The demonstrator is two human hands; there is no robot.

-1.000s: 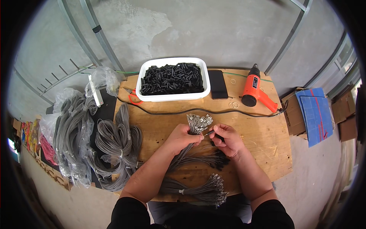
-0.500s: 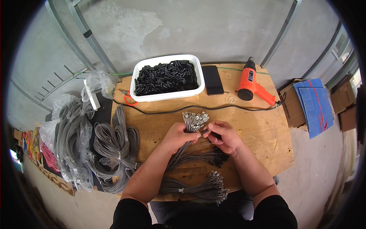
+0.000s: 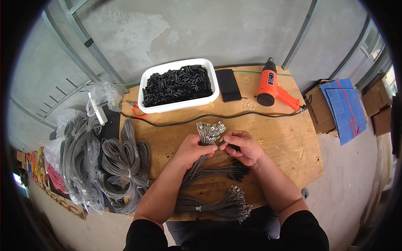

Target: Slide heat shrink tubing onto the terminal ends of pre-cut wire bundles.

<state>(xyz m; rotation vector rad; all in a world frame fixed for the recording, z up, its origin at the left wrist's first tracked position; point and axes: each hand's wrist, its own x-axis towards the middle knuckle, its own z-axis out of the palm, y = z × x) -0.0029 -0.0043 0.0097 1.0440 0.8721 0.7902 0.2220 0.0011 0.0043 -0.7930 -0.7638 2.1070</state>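
In the head view, the left hand (image 3: 189,151) is closed around an upright bundle of grey wires (image 3: 208,133), above the middle of the desk (image 3: 284,144). The metal ends of these wires spread out over the thumb and point away from the person. The right hand (image 3: 246,147) is just beside it, on the right. Its thumb and forefinger are pinching a small black sleeve (image 3: 221,143), near the tip of the left thumb; whether the sleeve touches that thumb, I cannot tell. Something dark shows also inside the curled fingers of this hand, but its kind is not clear.

Below the hands, loose grey wires with black ends (image 3: 239,170) lie toward the right forearm. Nearer to the person, a tied bundle with metal tips (image 3: 237,204) lies close to the desk edge.

At the back stands a white tub (image 3: 182,107), filled with short black tubes (image 3: 178,85). Red-handled pliers (image 3: 139,113) lie at its left, and a dark phone (image 3: 229,85) at its right. Farther right there is an orange-red heat gun (image 3: 268,88). A black cable (image 3: 188,123) crosses the desk in front of the tub. On the left lie big coils of grey wire (image 3: 130,157).
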